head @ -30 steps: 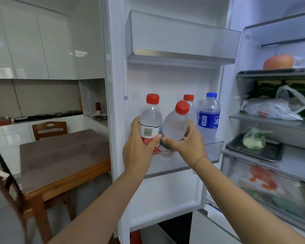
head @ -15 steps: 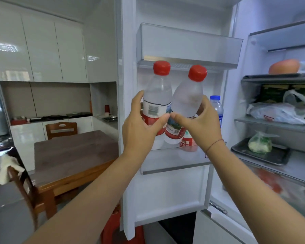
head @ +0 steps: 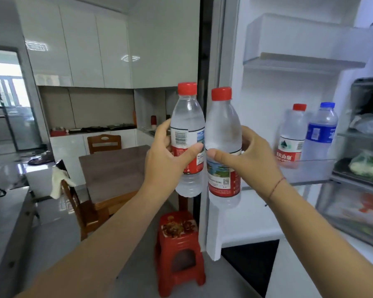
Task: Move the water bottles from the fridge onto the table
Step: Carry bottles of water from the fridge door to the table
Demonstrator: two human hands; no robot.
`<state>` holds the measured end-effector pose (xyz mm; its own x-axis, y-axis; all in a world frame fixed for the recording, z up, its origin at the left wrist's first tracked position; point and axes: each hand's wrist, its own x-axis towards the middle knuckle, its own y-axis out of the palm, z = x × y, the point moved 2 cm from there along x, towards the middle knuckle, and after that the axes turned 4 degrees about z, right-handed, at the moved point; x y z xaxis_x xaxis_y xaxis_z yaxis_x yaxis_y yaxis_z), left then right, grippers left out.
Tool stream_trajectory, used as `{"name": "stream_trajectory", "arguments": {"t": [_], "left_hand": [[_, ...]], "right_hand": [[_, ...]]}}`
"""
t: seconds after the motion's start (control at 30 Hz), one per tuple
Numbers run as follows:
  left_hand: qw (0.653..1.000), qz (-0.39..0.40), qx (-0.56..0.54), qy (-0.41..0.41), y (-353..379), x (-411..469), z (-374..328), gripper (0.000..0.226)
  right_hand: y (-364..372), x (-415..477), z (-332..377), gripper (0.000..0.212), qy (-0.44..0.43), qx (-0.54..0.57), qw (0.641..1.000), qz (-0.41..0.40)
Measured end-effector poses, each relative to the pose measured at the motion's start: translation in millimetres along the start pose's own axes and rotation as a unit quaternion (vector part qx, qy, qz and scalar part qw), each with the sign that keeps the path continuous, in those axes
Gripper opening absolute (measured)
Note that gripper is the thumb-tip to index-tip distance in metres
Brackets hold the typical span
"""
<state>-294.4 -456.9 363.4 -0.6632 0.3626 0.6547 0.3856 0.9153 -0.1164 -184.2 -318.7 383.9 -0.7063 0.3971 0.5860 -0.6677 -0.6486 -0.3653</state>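
Note:
My left hand (head: 166,160) grips a red-capped water bottle (head: 187,117) around its label. Beside it, my right hand (head: 249,160) grips a second red-capped water bottle (head: 222,125). Both bottles are upright, side by side and touching, held in the air in front of the edge of the open fridge door (head: 228,61). On the door shelf (head: 310,171) to the right stand a third red-capped bottle (head: 292,134) and a blue-capped bottle (head: 321,132). The wooden table (head: 114,171) with a dark top is to the left, beyond the bottles.
A red plastic stool (head: 179,250) stands on the floor below the bottles. Wooden chairs (head: 78,207) sit around the table, one draped with a cloth. A grey counter (head: 7,233) runs along the left. Fridge shelves (head: 366,136) with bagged food are at the right.
Both hands lifted the two bottles out of the door shelf and carried them left, away from the fridge. The view has turned left toward the table.

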Motion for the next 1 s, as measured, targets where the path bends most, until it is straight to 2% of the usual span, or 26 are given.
{"name": "stream_trajectory", "arguments": {"t": [0.2, 0.43, 0.63, 1.0], "left_hand": [[0.998, 0.001, 0.050, -0.037, -84.3, -4.2, 46.8, 0.069], [0.994, -0.015, 0.074, -0.076, -145.7, 12.5, 104.8, 0.064], [0.991, -0.037, 0.084, -0.094, -167.4, 50.4, 168.0, 0.067], [0.987, -0.030, 0.098, -0.122, -173.5, 159.8, 313.9, 0.065]], "right_hand": [[95.4, 2.3, 3.6, 0.055, 0.033, 0.064, 0.997, -0.002], [172.4, 29.2, -14.9, 0.047, 0.072, 0.096, 0.992, -0.030], [222.5, 73.3, -52.0, 0.054, 0.104, 0.101, 0.989, -0.034], [313.5, 194.8, -157.0, 0.050, 0.159, 0.134, 0.977, -0.045]]}}
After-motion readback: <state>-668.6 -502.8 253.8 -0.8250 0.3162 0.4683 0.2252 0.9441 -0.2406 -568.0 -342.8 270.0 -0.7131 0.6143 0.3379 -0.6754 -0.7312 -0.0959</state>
